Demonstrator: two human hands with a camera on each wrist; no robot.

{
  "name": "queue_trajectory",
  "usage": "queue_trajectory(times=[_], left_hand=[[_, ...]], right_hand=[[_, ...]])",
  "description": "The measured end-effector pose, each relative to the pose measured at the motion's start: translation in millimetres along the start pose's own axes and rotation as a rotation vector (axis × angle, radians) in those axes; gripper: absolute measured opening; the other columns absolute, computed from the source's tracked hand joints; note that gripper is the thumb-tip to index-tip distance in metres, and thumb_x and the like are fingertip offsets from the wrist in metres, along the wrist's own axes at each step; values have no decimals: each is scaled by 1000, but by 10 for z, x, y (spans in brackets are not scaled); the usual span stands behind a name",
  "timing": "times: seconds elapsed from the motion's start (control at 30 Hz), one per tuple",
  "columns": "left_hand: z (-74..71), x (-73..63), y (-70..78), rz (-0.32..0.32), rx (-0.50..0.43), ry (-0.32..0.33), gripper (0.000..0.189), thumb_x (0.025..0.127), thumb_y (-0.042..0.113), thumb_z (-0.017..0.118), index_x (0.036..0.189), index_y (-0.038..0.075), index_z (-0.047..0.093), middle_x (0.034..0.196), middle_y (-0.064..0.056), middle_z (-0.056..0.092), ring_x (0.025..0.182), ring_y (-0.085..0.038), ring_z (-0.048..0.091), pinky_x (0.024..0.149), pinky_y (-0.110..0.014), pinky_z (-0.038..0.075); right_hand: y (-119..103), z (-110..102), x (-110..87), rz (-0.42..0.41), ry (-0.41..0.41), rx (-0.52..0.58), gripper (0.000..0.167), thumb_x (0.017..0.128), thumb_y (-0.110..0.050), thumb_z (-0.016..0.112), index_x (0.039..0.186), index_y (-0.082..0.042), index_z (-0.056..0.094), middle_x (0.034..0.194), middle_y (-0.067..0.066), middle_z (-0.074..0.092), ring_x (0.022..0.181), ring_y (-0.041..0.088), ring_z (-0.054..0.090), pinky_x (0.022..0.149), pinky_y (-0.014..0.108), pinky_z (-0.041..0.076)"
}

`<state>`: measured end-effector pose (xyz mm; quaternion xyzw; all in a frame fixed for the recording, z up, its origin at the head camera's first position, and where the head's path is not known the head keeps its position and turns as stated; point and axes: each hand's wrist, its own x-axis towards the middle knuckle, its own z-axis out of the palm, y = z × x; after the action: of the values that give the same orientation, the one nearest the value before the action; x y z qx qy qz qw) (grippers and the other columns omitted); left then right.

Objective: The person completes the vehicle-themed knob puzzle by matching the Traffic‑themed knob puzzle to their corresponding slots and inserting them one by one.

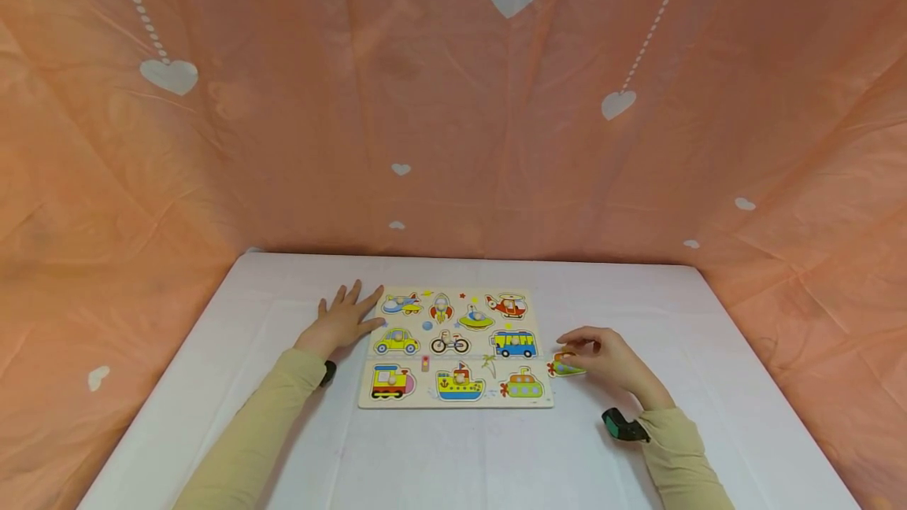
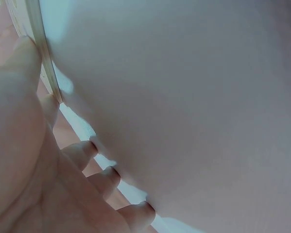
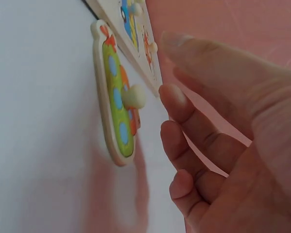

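Observation:
My left hand (image 1: 340, 325) lies with its fingers spread at the left side of a wooden peg puzzle board (image 1: 464, 345); thumb and index finger touch the edge. In the left wrist view, the other fingertips press on the white table beside the board (image 2: 36, 29). A green and orange submarine puzzle piece (image 3: 117, 97) with a pale knob lies just right of the board, partly covered by my right hand (image 1: 602, 352) in the head view. The right wrist view shows this hand's fingers loosely bent, apart from the knob (image 3: 134, 97).
The board carries vehicle pictures, among them a blue bus (image 1: 514, 344), a boat (image 1: 459, 386), a train (image 1: 392, 382) and a green submarine (image 1: 522, 384). A white cloth (image 1: 453, 455) covers the table. Behind hangs an orange curtain (image 1: 439, 101) with white hearts.

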<state>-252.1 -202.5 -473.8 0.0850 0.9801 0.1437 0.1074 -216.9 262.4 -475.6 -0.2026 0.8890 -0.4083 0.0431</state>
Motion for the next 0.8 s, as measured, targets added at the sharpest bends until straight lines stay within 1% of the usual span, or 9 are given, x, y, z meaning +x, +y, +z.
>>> queue_trajectory(times=[0.23, 0.43, 0.8], left_hand=[[1, -11, 4, 0, -2, 5, 71, 96, 48, 51, 153, 17, 24, 155, -28, 8, 138, -53, 4, 103, -73, 3], [6, -11, 2, -3, -12, 7, 71, 95, 48, 52, 153, 17, 24, 155, -28, 8, 138, -52, 3, 103, -72, 2], [17, 12, -13, 5, -3, 13, 71, 95, 48, 52, 153, 18, 24, 155, -28, 8, 138, -52, 3, 103, -72, 3]], right_hand=[[58, -26, -23, 32, -19, 36, 28, 80, -16, 79, 105, -6, 71, 95, 1, 70, 88, 19, 61, 71, 26, 42], [101, -28, -48, 43, -22, 37, 30, 78, -16, 80, 105, -6, 71, 95, 1, 70, 89, 18, 62, 75, 26, 46], [166, -22, -73, 49, -32, 22, 27, 78, -15, 80, 103, -8, 72, 97, 1, 68, 88, 18, 60, 75, 25, 47]])
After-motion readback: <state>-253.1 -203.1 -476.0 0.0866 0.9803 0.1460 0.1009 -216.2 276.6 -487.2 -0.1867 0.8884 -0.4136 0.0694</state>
